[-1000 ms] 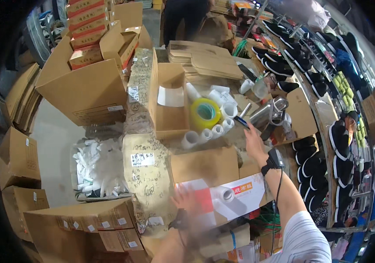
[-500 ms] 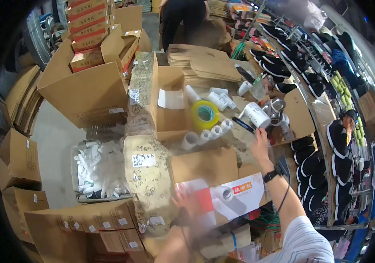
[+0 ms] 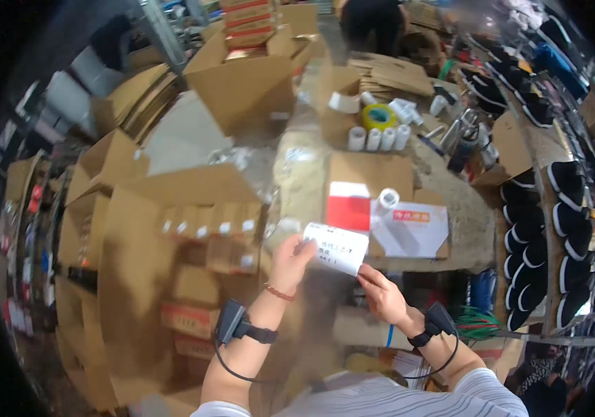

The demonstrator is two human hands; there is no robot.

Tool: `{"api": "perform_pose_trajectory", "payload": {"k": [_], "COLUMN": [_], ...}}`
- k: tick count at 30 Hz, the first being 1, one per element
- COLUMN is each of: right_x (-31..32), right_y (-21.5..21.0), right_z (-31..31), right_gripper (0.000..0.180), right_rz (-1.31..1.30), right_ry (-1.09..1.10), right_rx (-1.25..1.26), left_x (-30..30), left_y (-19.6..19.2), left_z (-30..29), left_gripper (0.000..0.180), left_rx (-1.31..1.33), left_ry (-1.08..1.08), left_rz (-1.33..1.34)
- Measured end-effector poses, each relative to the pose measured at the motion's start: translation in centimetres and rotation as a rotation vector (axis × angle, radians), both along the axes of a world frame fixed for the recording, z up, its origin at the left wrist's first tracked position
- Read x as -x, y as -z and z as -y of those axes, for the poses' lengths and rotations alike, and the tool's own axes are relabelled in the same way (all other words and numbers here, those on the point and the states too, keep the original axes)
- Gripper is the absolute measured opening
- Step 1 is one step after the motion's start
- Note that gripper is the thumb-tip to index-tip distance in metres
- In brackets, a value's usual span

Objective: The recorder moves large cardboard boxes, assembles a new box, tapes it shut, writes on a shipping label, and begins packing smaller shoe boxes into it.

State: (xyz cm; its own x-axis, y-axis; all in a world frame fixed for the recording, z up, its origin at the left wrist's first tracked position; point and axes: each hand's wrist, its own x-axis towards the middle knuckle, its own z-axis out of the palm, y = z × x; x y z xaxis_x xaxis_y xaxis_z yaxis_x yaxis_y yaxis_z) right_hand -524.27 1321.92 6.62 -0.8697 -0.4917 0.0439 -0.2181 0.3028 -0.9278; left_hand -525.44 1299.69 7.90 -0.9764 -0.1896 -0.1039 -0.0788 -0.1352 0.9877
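Between my two hands is a roll of white labels (image 3: 339, 249) with black print, above the gap between the worktable and a large carton. My left hand (image 3: 290, 260) grips its left end, thumb across the printed face. My right hand (image 3: 384, 295) pinches its lower right corner. Just beyond, a flat white and red printed shoebox (image 3: 419, 235) lies on the table, and a small white roll (image 3: 386, 200) stands on it.
A large open carton (image 3: 120, 264) with several small boxes is at my left. Further back are yellow tape (image 3: 379, 117), several small white rolls (image 3: 374, 139) and stacked flat cardboard (image 3: 395, 73). Black shoes (image 3: 572, 229) fill the right rack. Someone in dark clothing (image 3: 370, 28) stands at the back.
My right hand has brought the label roll from the table's right side toward me. My left hand has left the shoebox and taken hold of the roll. The view has swung left.
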Motion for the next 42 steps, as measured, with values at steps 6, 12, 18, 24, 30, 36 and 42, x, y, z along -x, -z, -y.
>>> {"api": "perform_pose_trajectory", "payload": {"k": [6, 12, 18, 24, 30, 36, 42], "right_x": [-8.3, -18.2, -29.6, -49.9, -72.6, -87.7, -95.5], "right_y": [0.1, -3.5, -5.0, -7.9, -8.0, -7.4, -2.6], "right_z": [0.2, 9.1, 14.7, 17.0, 13.0, 10.8, 11.9], "right_gripper": [0.033, 0.052, 0.018, 0.013, 0.006, 0.010, 0.017], "right_rz": [0.442, 0.851, 0.298, -0.351, -0.475, 0.191, 0.076], "right_ry": [-0.084, -0.725, -1.076, -1.666, -1.935, -1.562, -1.787], "right_rx": [0.423, 0.487, 0.277, 0.242, 0.407, 0.364, -0.150], "left_x": [-19.6, -35.7, -52.5, -70.9, -91.9, -110.6, -116.6], "left_y": [-4.3, -6.1, -7.1, -8.0, -6.1, -0.2, 5.9], "left_z": [1.0, -0.5, -3.0, -8.8, -17.9, -30.2, -38.1], "left_gripper": [0.013, 0.013, 0.010, 0.008, 0.008, 0.018, 0.016], "left_rx": [0.716, 0.882, 0.896, 0.989, 0.923, 0.273, -0.009], "left_ry": [0.006, -0.254, -0.691, -0.985, -1.388, -2.472, -2.851], "left_rz": [-0.164, -0.048, 0.270, 0.418, 0.520, 0.328, 0.263]}}
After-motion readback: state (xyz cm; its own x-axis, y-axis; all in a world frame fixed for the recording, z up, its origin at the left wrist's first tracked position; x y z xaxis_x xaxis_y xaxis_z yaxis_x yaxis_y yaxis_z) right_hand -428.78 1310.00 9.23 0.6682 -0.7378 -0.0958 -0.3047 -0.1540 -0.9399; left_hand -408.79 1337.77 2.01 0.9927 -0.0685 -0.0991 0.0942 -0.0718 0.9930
